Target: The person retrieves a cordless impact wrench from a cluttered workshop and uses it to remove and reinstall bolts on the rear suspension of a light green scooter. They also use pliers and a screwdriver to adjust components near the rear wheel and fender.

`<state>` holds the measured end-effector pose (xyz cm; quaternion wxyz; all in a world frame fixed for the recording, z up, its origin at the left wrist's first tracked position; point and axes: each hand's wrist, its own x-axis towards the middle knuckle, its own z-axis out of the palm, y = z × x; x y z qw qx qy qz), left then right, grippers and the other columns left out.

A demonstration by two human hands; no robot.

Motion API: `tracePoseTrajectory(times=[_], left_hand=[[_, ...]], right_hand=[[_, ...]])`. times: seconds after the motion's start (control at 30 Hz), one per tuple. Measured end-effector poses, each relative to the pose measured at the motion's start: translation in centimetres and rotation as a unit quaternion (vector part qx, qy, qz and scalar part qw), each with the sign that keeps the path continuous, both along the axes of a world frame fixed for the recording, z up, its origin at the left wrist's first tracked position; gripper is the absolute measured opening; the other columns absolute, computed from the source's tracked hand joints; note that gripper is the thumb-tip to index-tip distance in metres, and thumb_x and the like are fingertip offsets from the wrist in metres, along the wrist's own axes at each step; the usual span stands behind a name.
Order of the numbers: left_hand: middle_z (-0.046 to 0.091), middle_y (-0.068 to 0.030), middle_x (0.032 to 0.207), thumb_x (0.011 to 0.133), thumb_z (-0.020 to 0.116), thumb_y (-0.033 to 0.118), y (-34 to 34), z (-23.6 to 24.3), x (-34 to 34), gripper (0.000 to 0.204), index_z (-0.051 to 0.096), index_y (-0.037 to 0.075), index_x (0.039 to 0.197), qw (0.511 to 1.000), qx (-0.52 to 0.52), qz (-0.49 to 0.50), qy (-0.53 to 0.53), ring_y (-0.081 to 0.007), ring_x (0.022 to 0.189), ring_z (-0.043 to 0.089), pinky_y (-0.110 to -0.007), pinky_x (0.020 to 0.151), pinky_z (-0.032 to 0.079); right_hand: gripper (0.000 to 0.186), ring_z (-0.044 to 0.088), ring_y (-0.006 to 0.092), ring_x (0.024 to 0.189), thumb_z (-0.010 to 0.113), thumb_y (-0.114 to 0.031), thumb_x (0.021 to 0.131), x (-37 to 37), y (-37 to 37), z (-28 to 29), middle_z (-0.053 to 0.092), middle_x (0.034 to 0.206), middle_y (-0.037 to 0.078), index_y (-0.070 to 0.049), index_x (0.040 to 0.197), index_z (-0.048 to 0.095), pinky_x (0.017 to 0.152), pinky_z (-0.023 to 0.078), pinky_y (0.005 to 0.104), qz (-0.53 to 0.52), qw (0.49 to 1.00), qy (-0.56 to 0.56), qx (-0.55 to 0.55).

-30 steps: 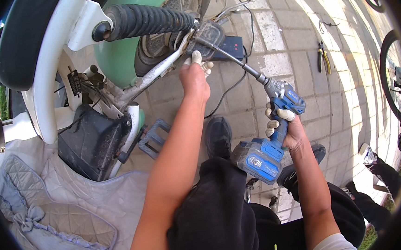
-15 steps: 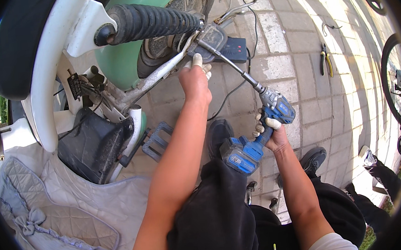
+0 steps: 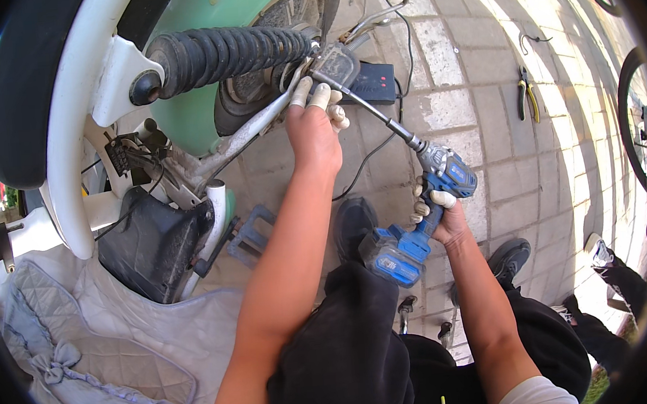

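My right hand (image 3: 440,210), with pale covers on its fingers, is closed round the grip of a blue cordless impact wrench (image 3: 449,174). A long extension bar (image 3: 369,109) runs from the wrench up to the rear wheel hub of a mint-green and white electric scooter (image 3: 248,140). By the bar's far end my left hand (image 3: 313,124), also with covered fingertips, reaches to the frame tube beside the hub. Its fingers are apart, and I see nothing held in them. What the bar's tip sits on is too small to make out.
A black box (image 3: 371,84) with a cable lies on the paving behind the bar. Pliers (image 3: 527,96) rest to the right. A spring shock absorber (image 3: 231,57) overhangs the wheel. A quilted grey cover (image 3: 124,358) spreads at lower left; another person's shoe (image 3: 598,250) shows at right.
My left hand's fingers have spread and shifted slightly left and up along the frame tube. The scooter sits a little further left and lower in view. The wrench has barely moved.
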<state>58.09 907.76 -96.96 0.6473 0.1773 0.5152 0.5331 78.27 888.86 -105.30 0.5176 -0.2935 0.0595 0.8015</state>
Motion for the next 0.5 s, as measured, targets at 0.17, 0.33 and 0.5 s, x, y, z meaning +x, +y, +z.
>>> tracePoseTrajectory(times=[0.17, 0.33, 0.5], left_hand=[[0.063, -0.0081, 0.091, 0.097, 0.056, 0.010, -0.4, 1.0, 0.7, 0.050, 0.040, -0.002, 0.143, 0.995, 0.034, -0.016, 0.087, -0.0087, 0.064, 0.052, -0.027, 0.057, 0.046], [0.067, -0.0198, 0.111, 0.096, 0.057, 0.012, 2.5, 5.8, 2.5, 0.054, 0.038, -0.010, 0.141, 0.850, 0.277, -0.142, 0.425, -0.0215, 0.092, 0.067, -0.029, 0.082, 0.052], [0.043, -0.0269, 0.144, 0.095, 0.058, 0.014, 9.2, 11.1, 5.5, 0.058, 0.037, -0.013, 0.142, 0.856, 0.132, -0.243, 0.437, -0.0302, 0.132, 0.046, -0.036, 0.107, 0.038]], right_hand=[[0.046, 0.058, 0.0155, 0.069, 0.071, -0.016, 0.081, 0.2, 0.3, -0.3, 0.064, 0.102, 0.005, -0.008, 0.122, 0.051, 0.066, 0.049, 0.0362, -0.005, 0.999, -0.032, 0.004], [0.042, 0.059, 0.0170, 0.067, 0.070, -0.015, 0.081, 0.0, 0.0, 0.8, 0.066, 0.099, 0.007, -0.007, 0.119, 0.053, 0.065, 0.050, 0.0378, -0.020, 0.999, -0.016, -0.026], [0.043, 0.060, 0.0170, 0.067, 0.070, -0.012, 0.080, -0.2, -0.4, 1.0, 0.067, 0.098, 0.008, -0.005, 0.119, 0.056, 0.063, 0.052, 0.0369, -0.043, 0.998, 0.000, -0.041]])
